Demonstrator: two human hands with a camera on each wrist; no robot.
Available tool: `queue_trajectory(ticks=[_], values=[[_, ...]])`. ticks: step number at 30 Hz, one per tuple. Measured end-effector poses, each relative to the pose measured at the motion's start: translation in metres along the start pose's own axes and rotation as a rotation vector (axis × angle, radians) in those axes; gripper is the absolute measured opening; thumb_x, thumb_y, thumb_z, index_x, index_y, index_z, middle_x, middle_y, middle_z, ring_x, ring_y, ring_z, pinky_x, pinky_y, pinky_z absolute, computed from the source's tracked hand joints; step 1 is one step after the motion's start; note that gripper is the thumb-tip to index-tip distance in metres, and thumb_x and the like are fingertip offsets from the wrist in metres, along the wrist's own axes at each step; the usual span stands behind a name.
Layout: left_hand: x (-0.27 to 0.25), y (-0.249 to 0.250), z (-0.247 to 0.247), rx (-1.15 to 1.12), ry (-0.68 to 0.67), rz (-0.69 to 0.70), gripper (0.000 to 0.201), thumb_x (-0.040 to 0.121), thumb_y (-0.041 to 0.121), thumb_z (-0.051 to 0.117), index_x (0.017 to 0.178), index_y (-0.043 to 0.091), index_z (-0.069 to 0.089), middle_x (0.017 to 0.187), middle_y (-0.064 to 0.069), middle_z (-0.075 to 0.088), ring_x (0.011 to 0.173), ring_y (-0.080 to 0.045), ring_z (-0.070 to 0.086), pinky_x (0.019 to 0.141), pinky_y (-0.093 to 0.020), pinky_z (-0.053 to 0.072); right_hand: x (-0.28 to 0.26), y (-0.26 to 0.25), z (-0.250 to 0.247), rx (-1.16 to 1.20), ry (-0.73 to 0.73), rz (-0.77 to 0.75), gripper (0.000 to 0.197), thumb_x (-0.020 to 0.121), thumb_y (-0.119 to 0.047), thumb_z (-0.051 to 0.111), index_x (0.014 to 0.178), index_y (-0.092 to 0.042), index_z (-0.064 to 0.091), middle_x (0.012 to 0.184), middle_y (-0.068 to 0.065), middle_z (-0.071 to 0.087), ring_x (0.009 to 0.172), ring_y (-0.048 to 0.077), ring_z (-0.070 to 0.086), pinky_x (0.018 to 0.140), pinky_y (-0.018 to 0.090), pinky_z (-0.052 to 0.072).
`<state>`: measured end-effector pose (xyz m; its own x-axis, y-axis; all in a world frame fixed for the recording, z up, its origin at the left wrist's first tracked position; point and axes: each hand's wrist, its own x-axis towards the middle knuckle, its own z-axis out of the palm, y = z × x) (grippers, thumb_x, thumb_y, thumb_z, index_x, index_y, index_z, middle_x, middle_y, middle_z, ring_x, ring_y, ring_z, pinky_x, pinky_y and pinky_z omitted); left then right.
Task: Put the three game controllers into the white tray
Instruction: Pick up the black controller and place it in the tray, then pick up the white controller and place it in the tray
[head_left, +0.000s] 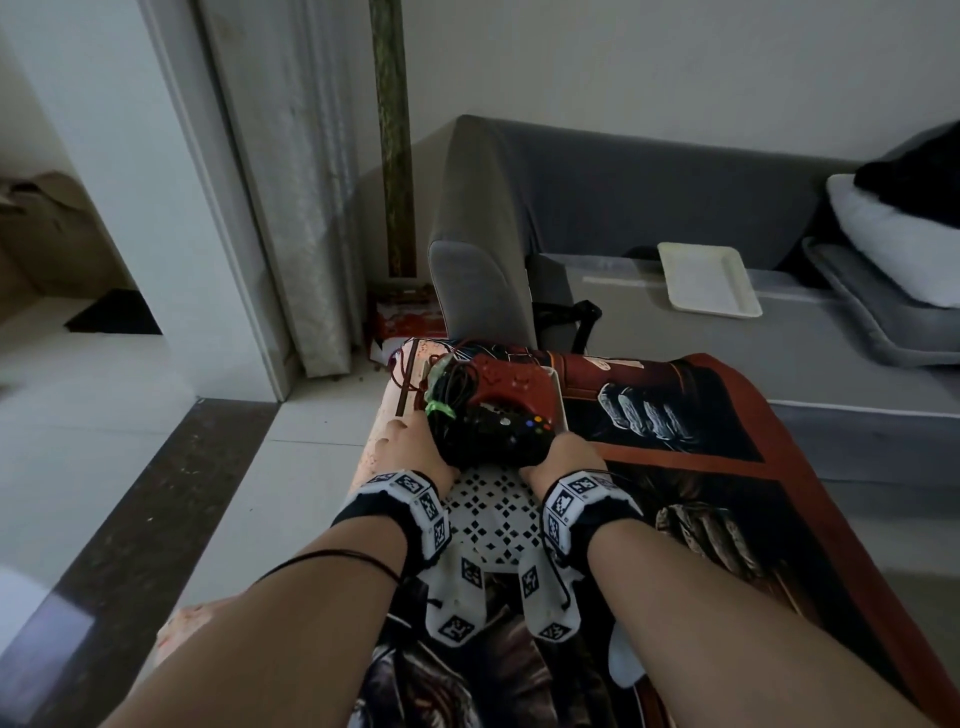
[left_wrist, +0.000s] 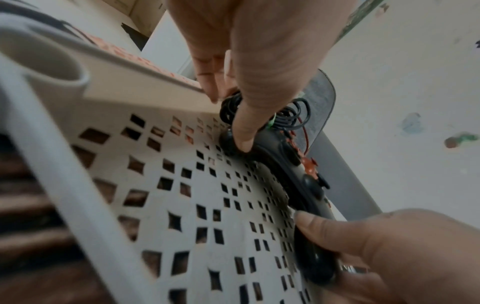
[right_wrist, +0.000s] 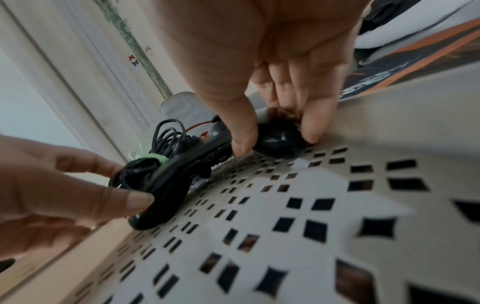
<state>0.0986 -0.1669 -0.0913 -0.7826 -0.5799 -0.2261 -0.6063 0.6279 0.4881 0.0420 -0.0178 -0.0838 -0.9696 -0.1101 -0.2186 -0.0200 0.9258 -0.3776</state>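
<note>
Behind the black controller (head_left: 498, 431), the red controller (head_left: 511, 384) is lying partly covered; any third controller is staying hidden under the coiled cables (head_left: 449, 387).

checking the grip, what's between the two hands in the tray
The black controller spans the gap, left hand and right hand gripping its ends inside the white tray. Clearest in the head view.

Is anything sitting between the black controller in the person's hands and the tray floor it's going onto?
Nothing visible does. The left hand and right hand grip the ends of the black controller, already low over the perforated floor of the white tray. The red controller lies beyond it, at the far end.
</note>
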Motion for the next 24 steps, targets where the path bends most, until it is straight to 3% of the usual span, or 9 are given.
queue_trajectory(ticks=[4, 7, 11, 17, 21, 24], values=[[0.008, 0.000, 0.000, -0.005, -0.010, 0.019, 0.063, 0.070, 0.027, 0.078, 0.124, 0.017, 0.047, 0.125, -0.012, 0.049, 0.113, -0.037, 0.056, 0.096, -0.047, 0.050, 0.005, -0.001, 0.002, -0.019, 0.019, 0.007, 0.037, 0.080, -0.034, 0.069, 0.100, -0.004, 0.061, 0.100, 0.013, 0.070, 0.091, 0.031, 0.069, 0.066, 0.029, 0.047], [0.009, -0.001, 0.000, -0.017, -0.013, 0.016, 0.067, 0.067, 0.029, 0.080, 0.125, 0.019, 0.049, 0.123, -0.011, 0.050, 0.110, -0.036, 0.058, 0.091, -0.048, 0.054, 0.007, -0.001, -0.001, -0.029, -0.013, 0.004, 0.042, 0.078, -0.034, 0.070, 0.103, -0.003, 0.060, 0.103, 0.014, 0.069, 0.094, 0.031, 0.069, 0.071, 0.031, 0.051], [0.006, -0.001, 0.000, -0.001, -0.027, 0.011, 0.072, 0.066, 0.034, 0.080, 0.128, 0.019, 0.046, 0.129, -0.011, 0.050, 0.115, -0.035, 0.056, 0.098, -0.046, 0.049, 0.004, 0.003, -0.010, -0.031, -0.082, -0.019, 0.044, 0.080, -0.035, 0.070, 0.104, 0.000, 0.060, 0.105, 0.015, 0.069, 0.097, 0.031, 0.067, 0.074, 0.031, 0.050], [-0.021, 0.014, -0.005, 0.048, 0.054, 0.003, 0.088, 0.073, 0.039, 0.075, 0.145, 0.018, 0.028, 0.142, -0.014, 0.042, 0.130, -0.037, 0.042, 0.106, -0.047, 0.041, -0.017, 0.013, -0.027, 0.033, -0.108, -0.040, 0.046, 0.080, -0.039, 0.070, 0.104, -0.001, 0.062, 0.106, 0.014, 0.069, 0.098, 0.031, 0.067, 0.071, 0.031, 0.049], [-0.048, 0.035, -0.008, 0.069, 0.024, 0.025, 0.080, 0.075, 0.046, 0.071, 0.138, 0.010, 0.036, 0.143, -0.017, 0.042, 0.131, -0.037, 0.042, 0.109, -0.045, 0.038, -0.041, 0.038, -0.056, 0.100, -0.090, -0.024, 0.034, 0.083, -0.038, 0.068, 0.089, -0.007, 0.056, 0.095, 0.007, 0.063, 0.093, 0.028, 0.063, 0.071, 0.028, 0.042], [-0.071, 0.052, -0.003, 0.051, -0.016, 0.076, 0.077, 0.077, 0.046, 0.069, 0.138, 0.010, 0.039, 0.141, -0.016, 0.044, 0.130, -0.037, 0.043, 0.108, -0.046, 0.039, -0.057, 0.066, -0.074, 0.099, -0.061, 0.009, 0.039, 0.081, -0.041, 0.067, 0.088, -0.003, 0.062, 0.101, 0.013, 0.068, 0.086, 0.028, 0.061, 0.073, 0.029, 0.048]])
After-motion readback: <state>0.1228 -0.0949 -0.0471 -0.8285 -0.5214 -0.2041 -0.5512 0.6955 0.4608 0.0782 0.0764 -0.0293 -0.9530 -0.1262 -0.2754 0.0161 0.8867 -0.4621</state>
